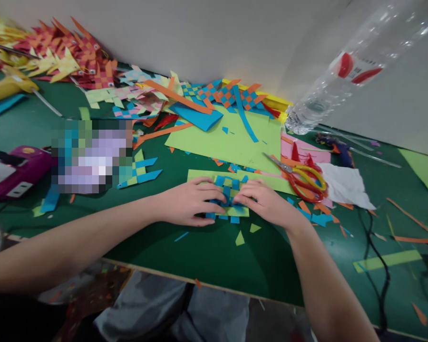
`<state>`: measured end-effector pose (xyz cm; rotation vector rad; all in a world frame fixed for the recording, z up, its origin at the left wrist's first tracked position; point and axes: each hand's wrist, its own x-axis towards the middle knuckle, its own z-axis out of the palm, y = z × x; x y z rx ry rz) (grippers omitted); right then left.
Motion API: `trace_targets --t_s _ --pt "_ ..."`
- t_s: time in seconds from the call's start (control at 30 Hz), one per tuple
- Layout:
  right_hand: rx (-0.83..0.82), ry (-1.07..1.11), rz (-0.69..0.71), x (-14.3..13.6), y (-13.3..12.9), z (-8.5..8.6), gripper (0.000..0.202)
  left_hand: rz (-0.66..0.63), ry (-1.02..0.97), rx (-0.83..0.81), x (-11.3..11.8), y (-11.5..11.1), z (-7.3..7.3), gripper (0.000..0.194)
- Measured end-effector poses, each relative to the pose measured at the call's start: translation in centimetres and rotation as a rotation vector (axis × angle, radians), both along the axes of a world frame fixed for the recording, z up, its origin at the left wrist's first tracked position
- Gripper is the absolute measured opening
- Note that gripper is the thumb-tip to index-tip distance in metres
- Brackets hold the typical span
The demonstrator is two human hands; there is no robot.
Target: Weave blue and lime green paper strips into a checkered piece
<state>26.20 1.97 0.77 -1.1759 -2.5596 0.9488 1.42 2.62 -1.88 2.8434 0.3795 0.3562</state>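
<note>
A small woven piece of blue and green paper strips [227,194] lies flat on the green table in front of me. My left hand [190,202] rests over its left side, with the fingers apart and their tips pressing on the strips. At the right side, my right hand [262,199] has its thumb and fingers closed on the edge of the weave. The fingers partly cover the strips on both sides. Behind the weave lies a light green paper strip [274,182], and two green scraps [239,238] are just in front of it.
Scissors with yellow and red handles [308,180] lie to the right, near a white tissue [345,183]. A clear plastic bottle [342,71] leans by the wall. Green paper sheets [214,142], woven paper fish [223,95], a yellow glue gun [12,85] and a black cable [385,270] surround the work area.
</note>
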Motion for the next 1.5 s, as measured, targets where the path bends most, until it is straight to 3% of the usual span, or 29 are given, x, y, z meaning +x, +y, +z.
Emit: trace_targets --t_s 0.27,0.47,0.73,1.03,1.27,1.5 --pt "0.041 -0.011 0.002 0.1 -0.2 0.1 0.038 0.007 -0.002 -0.007 0.1 0.0 0.1 0.028" --pt "0.053 -0.032 0.024 0.5 -0.3 0.2 0.023 0.002 -0.004 -0.006 0.1 0.0 0.1 0.029" --pt "0.056 -0.029 0.028 0.5 -0.5 0.7 0.017 0.005 0.013 -0.013 0.0 -0.1 -0.1 0.029" --pt "0.028 -0.044 0.057 0.8 -0.3 0.6 0.026 -0.001 0.017 -0.032 0.0 0.0 -0.1 0.031" --pt "0.034 -0.044 0.054 0.5 -0.4 0.4 0.02 0.001 0.018 -0.029 0.0 0.0 -0.2 0.032" --pt "0.083 0.047 -0.037 0.9 -0.5 1.1 0.024 -0.012 -0.031 -0.093 -0.4 0.4 0.7 0.046"
